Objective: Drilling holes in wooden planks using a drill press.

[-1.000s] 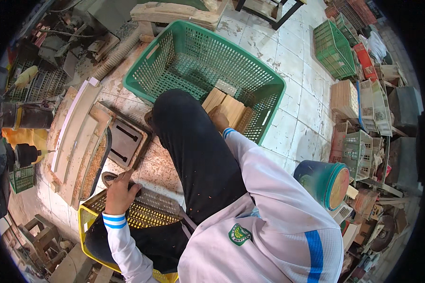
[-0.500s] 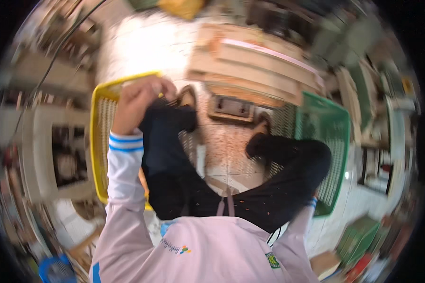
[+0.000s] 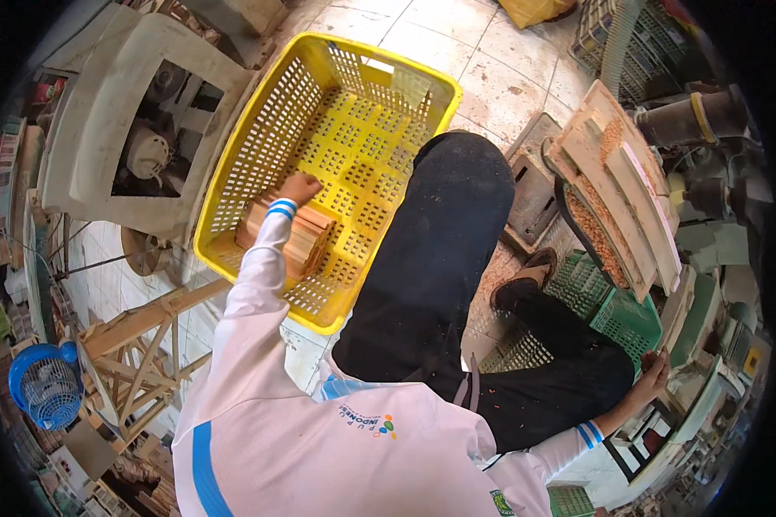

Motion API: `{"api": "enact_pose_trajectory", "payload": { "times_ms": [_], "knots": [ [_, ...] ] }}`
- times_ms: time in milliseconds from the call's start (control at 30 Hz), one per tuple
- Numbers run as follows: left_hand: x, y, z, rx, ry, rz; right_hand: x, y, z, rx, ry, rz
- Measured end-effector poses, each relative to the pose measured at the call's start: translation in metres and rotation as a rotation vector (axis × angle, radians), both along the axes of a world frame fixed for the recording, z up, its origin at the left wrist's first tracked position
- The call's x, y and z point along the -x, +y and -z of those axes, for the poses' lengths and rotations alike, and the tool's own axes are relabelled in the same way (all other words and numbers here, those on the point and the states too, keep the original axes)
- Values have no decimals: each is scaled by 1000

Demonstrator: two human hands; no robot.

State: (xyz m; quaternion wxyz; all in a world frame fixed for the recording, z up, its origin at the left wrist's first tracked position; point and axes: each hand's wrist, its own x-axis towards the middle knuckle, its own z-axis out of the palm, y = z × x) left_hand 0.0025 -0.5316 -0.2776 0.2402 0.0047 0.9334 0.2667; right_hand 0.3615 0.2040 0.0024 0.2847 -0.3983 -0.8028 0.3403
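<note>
Left hand [image 3: 300, 187] closed on wooden blocks [image 3: 291, 239] stacked in yellow basket [image 3: 259, 146], left side. Right hand [image 3: 653, 377] near green basket [image 3: 616, 312], far right; grip unclear. Yellow basket mostly bare; filling looks barely started.

Under the left grip [image 3: 300, 186] lies a stack of pale, bare wooden blocks [image 3: 289, 238] in a glossy yellow perforated plastic crate [image 3: 259, 155], while by the right grip [image 3: 655, 375] a green plastic basket [image 3: 616, 314] sits dusted with sawdust on the matt, stained floor tiles [image 3: 491, 82].
</note>
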Motion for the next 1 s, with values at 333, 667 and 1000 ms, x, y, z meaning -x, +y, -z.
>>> {"api": "enact_pose_trajectory", "payload": {
  "times_ms": [333,667,1000],
  "knots": [
    [-65,44,45,706,-175,226,-13,19,9,82,-68,2],
    [-70,53,39,765,1,213,-19,27,11,118,-95,62],
    [-24,50,-34,190,553,-263,-22,28,14,127,-48,50]
  ]
}}
